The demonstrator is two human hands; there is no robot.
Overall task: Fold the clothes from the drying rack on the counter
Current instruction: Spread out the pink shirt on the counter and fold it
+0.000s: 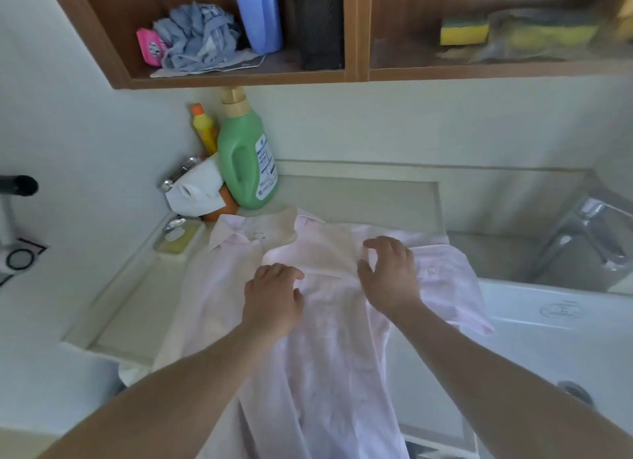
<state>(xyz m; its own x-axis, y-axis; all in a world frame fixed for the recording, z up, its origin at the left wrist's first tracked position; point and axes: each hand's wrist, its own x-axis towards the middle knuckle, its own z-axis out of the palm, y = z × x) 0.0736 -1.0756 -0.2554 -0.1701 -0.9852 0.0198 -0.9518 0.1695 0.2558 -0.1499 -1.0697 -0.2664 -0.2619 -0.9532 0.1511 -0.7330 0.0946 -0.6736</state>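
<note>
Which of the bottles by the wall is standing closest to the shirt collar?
The big green bottle with the gold cap; its base nearly meets the pink shirt. The slim yellow bottle with the orange cap stands behind it.

You lose the pink shirt's (329, 338) hem at the bottom edge, your left hand (274, 301) covers part of its front, the blue bottle (260, 13) on the shelf (239, 77) is cropped at the top, and the green bottle's label (266, 166) is unreadable.
</note>
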